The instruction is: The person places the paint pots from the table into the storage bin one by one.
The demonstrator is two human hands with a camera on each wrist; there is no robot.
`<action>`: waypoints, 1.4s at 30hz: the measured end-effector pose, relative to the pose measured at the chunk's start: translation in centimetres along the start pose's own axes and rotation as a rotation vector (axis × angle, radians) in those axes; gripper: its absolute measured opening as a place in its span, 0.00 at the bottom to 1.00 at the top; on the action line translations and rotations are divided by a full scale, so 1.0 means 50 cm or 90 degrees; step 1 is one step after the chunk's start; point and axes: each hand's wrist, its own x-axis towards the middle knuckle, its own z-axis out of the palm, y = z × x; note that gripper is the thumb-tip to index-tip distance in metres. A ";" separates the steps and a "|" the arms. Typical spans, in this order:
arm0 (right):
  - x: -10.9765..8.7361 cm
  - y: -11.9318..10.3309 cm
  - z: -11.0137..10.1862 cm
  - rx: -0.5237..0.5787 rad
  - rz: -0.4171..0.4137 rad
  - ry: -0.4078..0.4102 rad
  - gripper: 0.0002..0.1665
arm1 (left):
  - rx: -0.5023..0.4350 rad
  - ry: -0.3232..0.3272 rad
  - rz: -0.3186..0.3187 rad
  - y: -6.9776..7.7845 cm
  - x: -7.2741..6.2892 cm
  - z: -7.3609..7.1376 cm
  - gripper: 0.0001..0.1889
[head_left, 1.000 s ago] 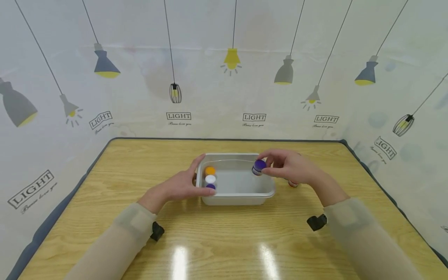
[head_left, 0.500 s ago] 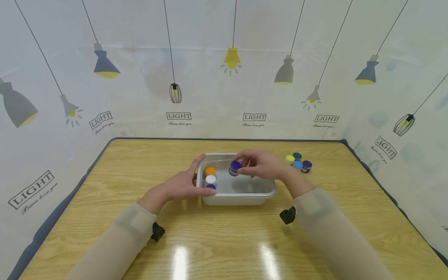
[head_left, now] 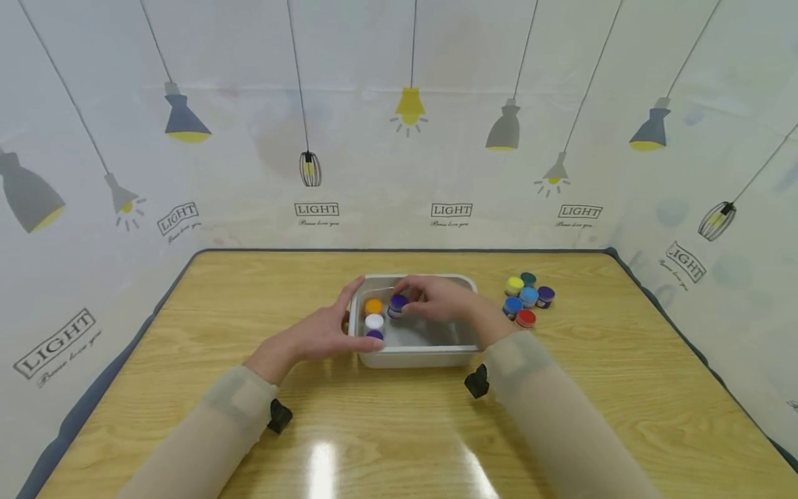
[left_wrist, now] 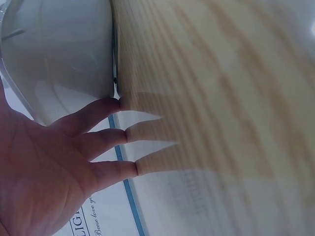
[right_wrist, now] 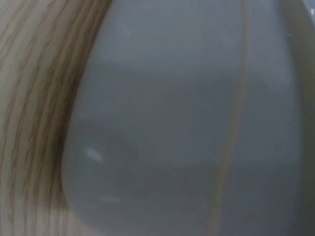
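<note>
A white plastic container (head_left: 419,359) stands on the table with an orange-lidded jar (head_left: 373,306), a white-lidded jar (head_left: 374,322) and a purple-lidded jar along its left end. At that end is my left hand (head_left: 318,331), its thumb along the near rim and index finger at the far corner. In the left wrist view its other fingers (left_wrist: 106,136) are straight, tips at the tabletop. My right hand (head_left: 439,299) reaches into the container and pinches a small dark jar with a purple lid (head_left: 397,303), beside the orange-lidded one. The right wrist view shows only the container's outer wall (right_wrist: 162,123).
Right of the container several small jars stand grouped: yellow-lidded (head_left: 514,285), dark green (head_left: 528,279), light blue (head_left: 528,297), dark purple (head_left: 545,296), blue (head_left: 513,307) and red (head_left: 526,319). A lamp-patterned curtain (head_left: 374,229) encloses the back and sides of the wooden table (head_left: 374,423).
My right hand has carried the purple-lidded jar leftward across the container, from its right end to beside the orange-lidded jar, and lower. More of the grouped jars show now. My left hand stays put.
</note>
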 end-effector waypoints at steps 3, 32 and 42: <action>0.007 0.001 0.009 -0.007 -0.008 0.003 0.22 | 0.003 -0.001 0.001 0.002 -0.001 0.001 0.70; 0.009 0.005 0.045 0.057 0.056 0.019 0.26 | 0.008 -0.005 0.009 0.001 0.000 0.003 0.69; 0.006 0.001 0.049 0.067 0.067 0.021 0.27 | 0.010 -0.002 0.005 0.002 0.001 0.005 0.69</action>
